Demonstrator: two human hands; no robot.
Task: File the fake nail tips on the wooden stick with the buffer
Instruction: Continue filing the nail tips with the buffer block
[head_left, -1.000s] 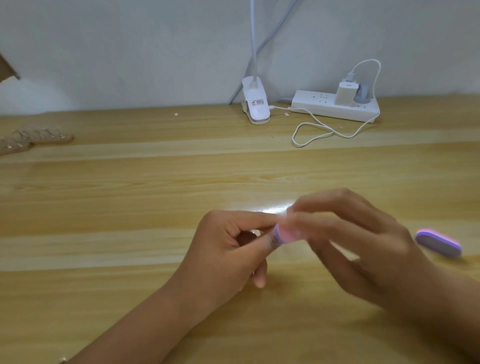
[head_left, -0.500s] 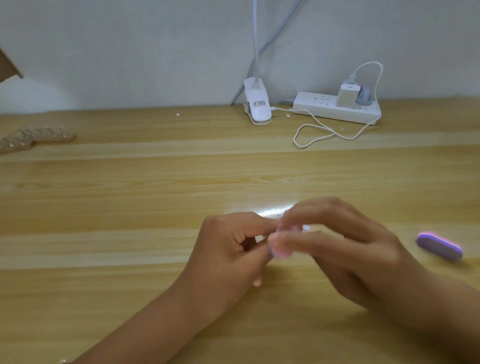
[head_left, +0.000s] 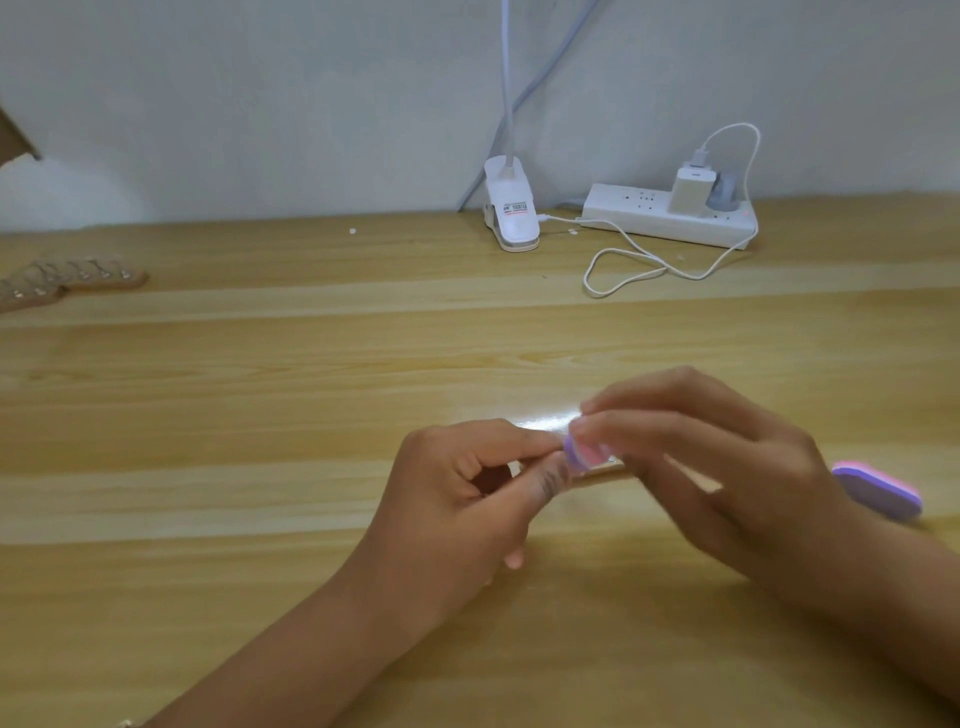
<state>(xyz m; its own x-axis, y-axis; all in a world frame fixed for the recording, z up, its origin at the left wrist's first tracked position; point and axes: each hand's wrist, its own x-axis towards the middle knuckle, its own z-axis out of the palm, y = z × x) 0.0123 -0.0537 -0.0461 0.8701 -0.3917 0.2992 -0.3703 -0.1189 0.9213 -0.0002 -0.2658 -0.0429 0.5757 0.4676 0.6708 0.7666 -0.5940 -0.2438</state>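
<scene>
My left hand pinches one end of a wooden stick between thumb and forefinger, low over the wooden table. Most of the stick and its nail tips are hidden behind my fingers. My right hand grips a small pink and purple buffer at its fingertips, pressed against the stick right beside my left thumb. Motion blur softens the right hand and the buffer.
A second pink and purple buffer lies on the table right of my right hand. Two wooden sticks with nail tips rest at the far left. At the back stand a white lamp clamp and a power strip with a looping white cable.
The right hand has rubbed the buffer back and forth against the stick, shifting slightly left then right again. The left hand has stayed almost still.
</scene>
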